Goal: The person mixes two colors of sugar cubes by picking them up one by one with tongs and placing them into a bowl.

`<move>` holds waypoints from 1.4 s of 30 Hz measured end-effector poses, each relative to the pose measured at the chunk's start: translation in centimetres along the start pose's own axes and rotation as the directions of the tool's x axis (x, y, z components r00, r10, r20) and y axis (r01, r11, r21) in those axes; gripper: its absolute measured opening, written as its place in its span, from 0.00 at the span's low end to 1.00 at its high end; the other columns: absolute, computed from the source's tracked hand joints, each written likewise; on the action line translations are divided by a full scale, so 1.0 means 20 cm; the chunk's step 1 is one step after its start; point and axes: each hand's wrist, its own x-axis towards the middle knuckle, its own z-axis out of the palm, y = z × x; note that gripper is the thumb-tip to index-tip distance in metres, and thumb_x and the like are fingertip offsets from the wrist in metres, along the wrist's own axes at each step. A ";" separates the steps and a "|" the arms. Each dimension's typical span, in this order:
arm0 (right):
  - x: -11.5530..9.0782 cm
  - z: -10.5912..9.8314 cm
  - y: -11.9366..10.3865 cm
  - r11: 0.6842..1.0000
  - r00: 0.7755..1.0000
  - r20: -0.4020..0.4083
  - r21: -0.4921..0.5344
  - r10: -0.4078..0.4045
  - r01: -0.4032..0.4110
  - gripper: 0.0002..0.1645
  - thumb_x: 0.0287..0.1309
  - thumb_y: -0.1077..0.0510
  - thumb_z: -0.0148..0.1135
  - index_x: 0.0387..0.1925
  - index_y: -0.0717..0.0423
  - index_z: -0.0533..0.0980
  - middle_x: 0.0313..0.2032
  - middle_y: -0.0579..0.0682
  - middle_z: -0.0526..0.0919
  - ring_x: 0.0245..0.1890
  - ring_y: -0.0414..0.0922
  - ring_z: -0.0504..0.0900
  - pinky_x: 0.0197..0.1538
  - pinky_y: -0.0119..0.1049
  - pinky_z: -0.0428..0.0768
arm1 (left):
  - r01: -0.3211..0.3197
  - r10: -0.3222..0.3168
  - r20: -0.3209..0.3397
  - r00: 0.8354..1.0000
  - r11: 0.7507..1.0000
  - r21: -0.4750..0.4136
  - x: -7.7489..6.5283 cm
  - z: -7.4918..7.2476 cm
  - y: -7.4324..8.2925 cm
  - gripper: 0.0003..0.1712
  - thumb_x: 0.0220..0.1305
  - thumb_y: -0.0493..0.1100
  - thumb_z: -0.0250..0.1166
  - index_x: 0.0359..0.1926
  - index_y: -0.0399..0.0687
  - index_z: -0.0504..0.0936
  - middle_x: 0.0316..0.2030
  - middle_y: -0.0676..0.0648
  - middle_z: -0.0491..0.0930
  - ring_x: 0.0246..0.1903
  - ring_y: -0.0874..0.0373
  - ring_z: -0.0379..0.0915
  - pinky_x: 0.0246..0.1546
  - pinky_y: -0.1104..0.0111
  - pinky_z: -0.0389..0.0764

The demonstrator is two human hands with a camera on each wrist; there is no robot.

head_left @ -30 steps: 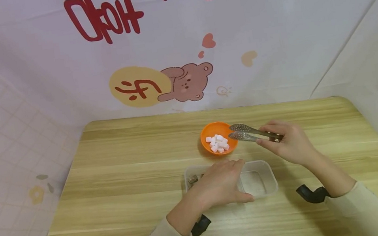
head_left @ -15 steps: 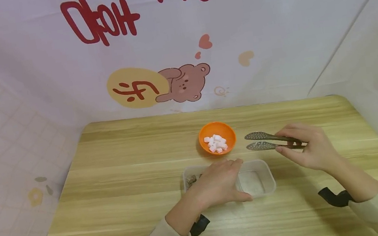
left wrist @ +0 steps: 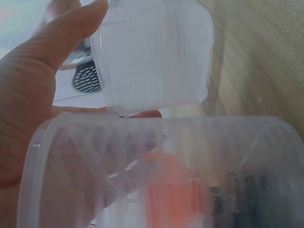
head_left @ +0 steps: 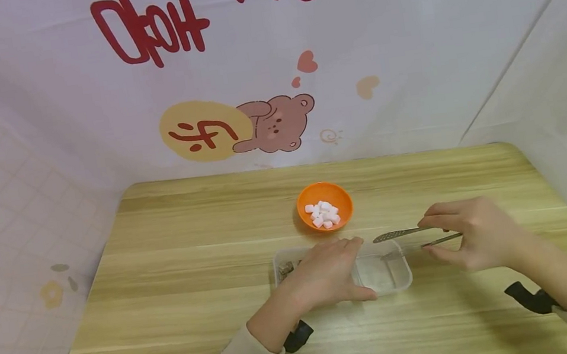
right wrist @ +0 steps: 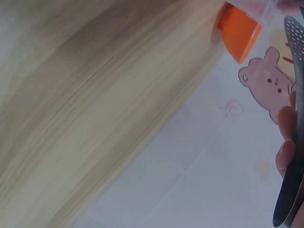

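Note:
A clear plastic container (head_left: pixel 403 281) with two compartments sits in the middle of the table. My left hand (head_left: pixel 326 276) spans its centre, thumb at the near rim and fingers at the far rim, holding it. Dark, rough pieces (head_left: pixel 285 270) lie in the left compartment, partly hidden by that hand; the right one holds nothing visible. To the right, my right hand (head_left: pixel 476 235) grips perforated metal tongs (head_left: pixel 401 234), their arms spread and their tips over the right compartment. In the right wrist view, the tongs (right wrist: pixel 299 52) show along the edge.
Behind the container stands an orange bowl (head_left: pixel 339 193) with several small white cubes (head_left: pixel 323 215) in it. A printed white cloth (head_left: pixel 408 65) rises at the table's back edge. Black wrist mounts (head_left: pixel 530 297) sit under both wrists.
My right hand has drawn the tongs right and toward me, away from the bowl's edge, then lowered their tips over the container's right compartment. My left hand stays in place.

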 end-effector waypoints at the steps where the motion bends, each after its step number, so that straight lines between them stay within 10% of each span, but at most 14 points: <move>1: 0.00 0.00 -0.01 1.000 0.999 0.034 -0.011 -0.011 0.011 0.27 0.68 0.37 0.56 0.34 0.53 0.87 0.32 0.41 0.86 0.20 0.30 0.77 0.21 0.24 0.72 | 0.001 -0.001 0.001 1.000 1.000 0.000 0.00 0.00 0.00 0.53 0.57 0.69 0.75 0.73 0.43 0.70 0.61 0.49 0.80 0.61 0.57 0.76 0.65 0.63 0.73; 12: 0.09 0.04 -0.09 0.995 0.966 0.244 -0.029 -0.081 0.091 0.17 0.35 0.52 0.77 0.32 0.52 0.85 0.30 0.38 0.79 0.22 0.28 0.68 0.20 0.25 0.71 | -0.006 0.006 -0.009 1.000 1.000 0.024 0.01 -0.01 0.00 0.53 0.56 0.70 0.76 0.71 0.42 0.72 0.54 0.51 0.83 0.54 0.58 0.78 0.58 0.65 0.78; 22: 0.19 0.09 -0.16 0.985 0.905 0.413 -0.086 -0.104 0.152 0.19 0.34 0.50 0.80 0.21 0.48 0.75 0.23 0.35 0.59 0.20 0.31 0.53 0.20 0.25 0.60 | -0.016 0.018 -0.033 0.999 0.999 0.035 0.00 -0.01 0.00 0.51 0.54 0.70 0.77 0.68 0.43 0.74 0.45 0.55 0.82 0.46 0.60 0.77 0.50 0.68 0.78; 42: 0.17 0.18 -0.17 0.967 0.927 0.329 -0.115 -0.178 0.227 0.14 0.41 0.60 0.79 0.22 0.51 0.77 0.21 0.39 0.64 0.18 0.33 0.59 0.18 0.25 0.66 | -0.016 0.017 -0.015 1.000 0.999 0.041 0.02 0.00 0.00 0.52 0.56 0.70 0.76 0.70 0.42 0.73 0.49 0.53 0.83 0.50 0.58 0.77 0.55 0.67 0.78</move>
